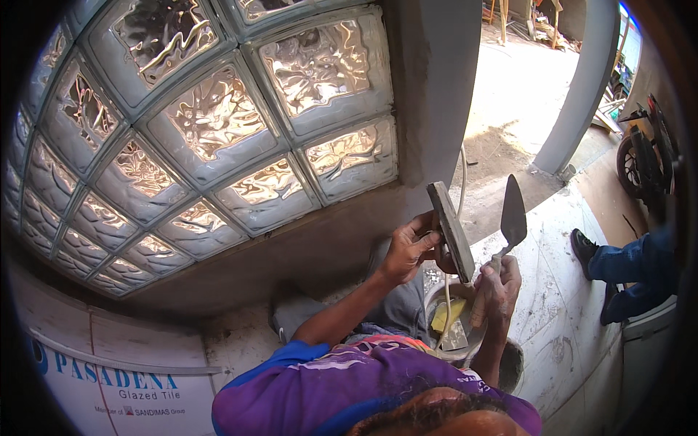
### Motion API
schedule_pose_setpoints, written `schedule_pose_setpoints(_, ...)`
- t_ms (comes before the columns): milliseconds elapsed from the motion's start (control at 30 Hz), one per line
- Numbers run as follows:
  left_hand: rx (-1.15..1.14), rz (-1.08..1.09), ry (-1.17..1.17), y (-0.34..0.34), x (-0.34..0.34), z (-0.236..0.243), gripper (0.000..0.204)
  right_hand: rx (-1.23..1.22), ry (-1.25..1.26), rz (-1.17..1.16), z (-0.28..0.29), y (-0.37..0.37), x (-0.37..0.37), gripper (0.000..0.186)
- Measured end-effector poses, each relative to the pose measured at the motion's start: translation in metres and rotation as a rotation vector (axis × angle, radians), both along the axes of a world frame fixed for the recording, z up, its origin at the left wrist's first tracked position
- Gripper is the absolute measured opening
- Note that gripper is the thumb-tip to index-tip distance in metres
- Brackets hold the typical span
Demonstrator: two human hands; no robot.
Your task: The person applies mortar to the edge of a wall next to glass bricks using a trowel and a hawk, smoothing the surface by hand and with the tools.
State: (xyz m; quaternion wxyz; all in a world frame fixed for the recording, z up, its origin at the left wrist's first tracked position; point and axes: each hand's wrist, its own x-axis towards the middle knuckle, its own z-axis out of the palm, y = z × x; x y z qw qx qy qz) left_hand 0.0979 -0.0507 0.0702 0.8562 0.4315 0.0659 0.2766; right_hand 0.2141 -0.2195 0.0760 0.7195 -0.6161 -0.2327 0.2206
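Note:
My left hand [404,254] is closed around the back of a plastering float [454,236], a flat grey board held nearly on edge. Its grip is mostly hidden behind the fingers. Just to the right, my right hand [502,282] grasps a pointing trowel [513,218] near the neck, with the wooden handle hanging below the fist. The trowel's pointed blade is raised and stands apart from the float. Beneath both hands, a yellow sponge [445,315] lies in a bucket that my arm partly covers.
A glass block window [218,120] fills the left, above a plastered wall strip [269,261]. At lower left sits a white tile carton [145,356]. A person's jeans-clad leg [629,259] and a motorcycle [640,163] are on the right. A pale hose [463,182] runs past the doorway.

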Motion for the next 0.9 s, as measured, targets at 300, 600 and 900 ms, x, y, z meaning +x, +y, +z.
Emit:
schedule_pose_setpoints(300,-0.391,-0.411,-0.284,-0.025,0.002,-0.037,0.043,0.131,0.307,0.171,-0.033,-0.041,0.002,0.031)
schedule_pose_setpoints(600,-0.195,-0.565,-0.362,-0.024,0.008,-0.05,0.042,0.466,0.485,0.325,-0.055,-0.018,-0.02,0.049)
schedule_pose_setpoints(900,-0.053,-0.578,-0.177,-0.016,0.01,-0.069,0.033,0.344,0.502,0.525,-0.06,-0.028,-0.022,0.07)
